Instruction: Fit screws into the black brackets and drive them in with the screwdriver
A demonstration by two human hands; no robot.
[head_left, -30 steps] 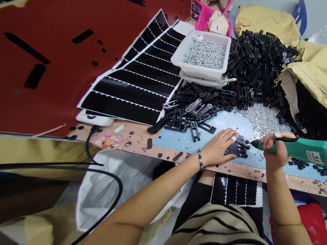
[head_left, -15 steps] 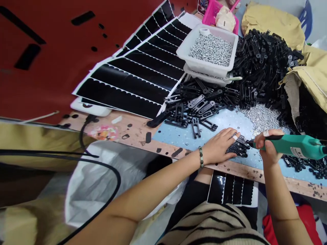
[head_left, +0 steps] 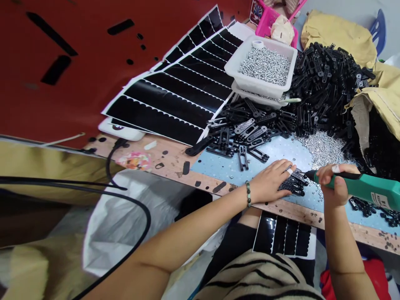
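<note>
My left hand [head_left: 271, 182] rests over a row of black plastic parts [head_left: 293, 183] near the table's front edge. Its fingers reach along the far side and its thumb along the near side, holding the parts together. A pale wrap shows on one finger. In my right hand [head_left: 339, 183] is a green electric screwdriver [head_left: 371, 188], held almost level with its tip pointing left. The tip is at the right end of the row; whether it touches a screw I cannot make out. Behind the screwdriver lies a heap of small silver screws [head_left: 325, 148].
A white tub [head_left: 231, 68] of screws stands on another tub. Black parts [head_left: 325, 83] are piled behind and right, beside a yellow sack [head_left: 383, 85]. Black sticker sheets [head_left: 168, 96] lie left, near a white device [head_left: 125, 132] with a black cable [head_left: 109, 162].
The view has shifted slightly, so the table appears further right and lower. The screwdriver's rear end has swung a little towards me. My left hand stays on the parts.
</note>
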